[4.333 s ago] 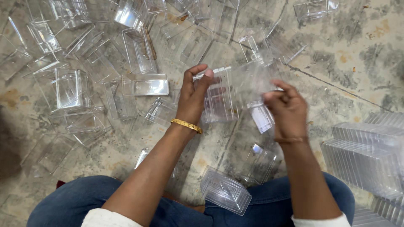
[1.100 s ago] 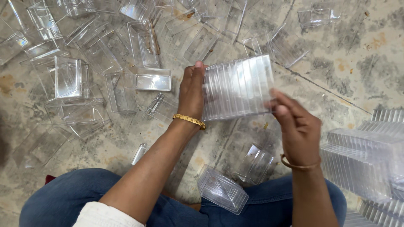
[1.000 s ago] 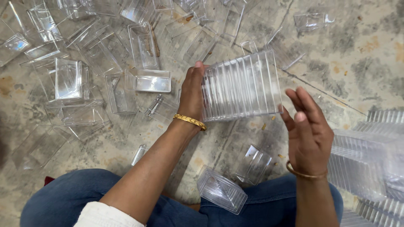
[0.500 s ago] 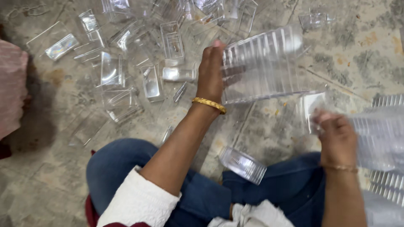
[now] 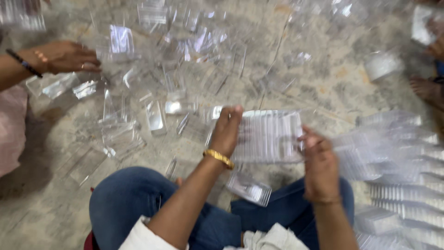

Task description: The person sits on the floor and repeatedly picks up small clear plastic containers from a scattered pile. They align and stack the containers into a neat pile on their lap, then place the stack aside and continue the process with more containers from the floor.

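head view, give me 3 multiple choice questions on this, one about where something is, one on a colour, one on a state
1. Where does the small clear lid lie?
A. on the person's lap, below the ribbed tray
B. on top of the stack at the right
C. in the co-worker's hand

2. What colour is the bangle on the left hand?
A. red
B. gold
C. blue

3. How is the ribbed clear tray held?
A. lying flat on the floor, untouched
B. in the left hand alone, the right hand far off
C. between both hands, above the lap

Answers:
1. A, it rests on the blue jeans just under the tray.
2. B, the band at the wrist shows gold.
3. C, the left hand grips its left edge and the right hand is at its right edge, though motion blur hides the exact finger contact.
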